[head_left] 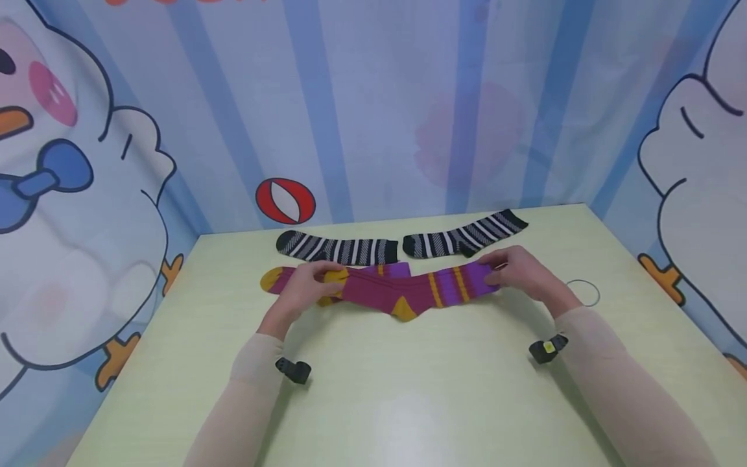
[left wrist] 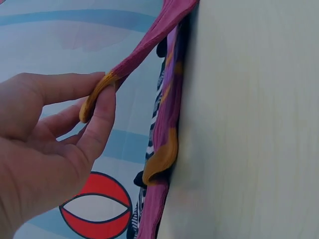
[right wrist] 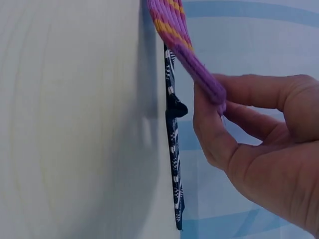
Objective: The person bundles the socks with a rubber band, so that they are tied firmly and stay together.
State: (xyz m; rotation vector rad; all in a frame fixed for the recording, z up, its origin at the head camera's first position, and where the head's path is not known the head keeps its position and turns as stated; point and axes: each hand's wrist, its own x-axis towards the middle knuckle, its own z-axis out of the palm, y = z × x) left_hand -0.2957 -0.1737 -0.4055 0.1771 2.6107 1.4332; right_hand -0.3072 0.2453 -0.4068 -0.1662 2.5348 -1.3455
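Observation:
A maroon and purple sock (head_left: 373, 290) with yellow toe, heel and stripes is stretched between both hands. My left hand (head_left: 306, 284) pinches its yellow toe between thumb and fingers, and my right hand (head_left: 516, 272) pinches the purple cuff. Both wrist views show the held ends raised off the table. Behind and partly under it in the head view lies a matching sock (head_left: 277, 280), its middle hidden. Farther back, two black-and-white striped socks lie apart, the left striped sock (head_left: 344, 250) with its toe leftward and the right striped sock (head_left: 463, 237) with its cuff angled up to the right.
The pale table (head_left: 403, 389) ends at a blue-striped curtain (head_left: 373, 130) with cartoon birds on both sides. A thin ring (head_left: 591, 285) lies by my right wrist. Black wrist cameras hang under both sleeves.

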